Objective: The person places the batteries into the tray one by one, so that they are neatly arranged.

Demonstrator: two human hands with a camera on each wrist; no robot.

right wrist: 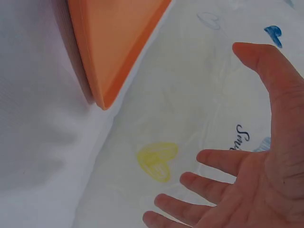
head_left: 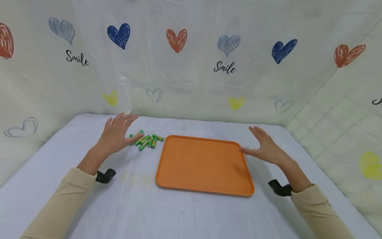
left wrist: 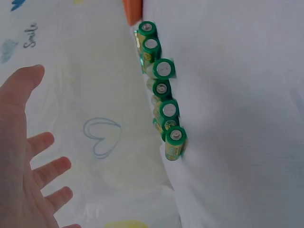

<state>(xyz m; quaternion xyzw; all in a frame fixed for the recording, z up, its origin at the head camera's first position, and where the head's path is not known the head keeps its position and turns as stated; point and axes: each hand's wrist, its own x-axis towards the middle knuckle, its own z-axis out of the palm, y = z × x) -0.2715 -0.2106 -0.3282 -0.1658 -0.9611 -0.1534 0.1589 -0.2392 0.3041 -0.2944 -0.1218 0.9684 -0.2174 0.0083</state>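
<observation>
My left hand (head_left: 115, 134) is raised over the left part of the table, fingers spread and nothing in its grasp. Just beyond its thumb lies a loose cluster of green-and-gold batteries (head_left: 144, 143), partly covered by the hand in the head view. The left wrist view shows several of these batteries (left wrist: 164, 69) in a row, metal ends toward the camera. On the other side, my right hand (head_left: 265, 148) hovers with fingers apart and holds nothing. Its thumb overlaps the right rim of an orange tray (head_left: 203, 166) in the head view. No items lie in the tray.
A white cloth (head_left: 179, 215) covers the table. Behind it hangs a pale sheet (head_left: 197, 83) printed with hearts and the word Smile, which also runs along the right side. A black wrist mount (head_left: 105, 176) sits on the left wrist, another mount (head_left: 280, 188) on the right.
</observation>
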